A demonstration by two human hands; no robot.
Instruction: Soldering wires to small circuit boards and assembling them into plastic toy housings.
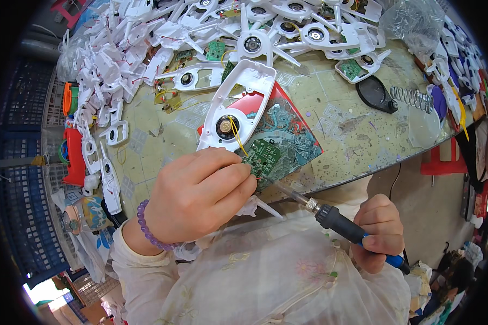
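Note:
My left hand [203, 192] is closed, its fingertips pinching the near-left edge of a green circuit board [262, 157]. Yellow wires [235, 132] link that board to a small round speaker [226, 126] in a white plastic housing [255, 81], which lies just beyond my fingers. In my right hand [378, 233] is a soldering iron [336, 221] with a black and blue handle. Its tip points left and meets or nearly meets the board's near edge; my fingers partly hide that spot. Under the board lies a dark patterned sheet with a red edge [301, 127].
White plastic housings [114, 59] are heaped along the table's far and left sides, several with speakers and boards. At right stand a coiled-spring iron holder [412, 99] and a clear plastic bag [415, 24]. The table's front edge [363, 176] runs close to my body.

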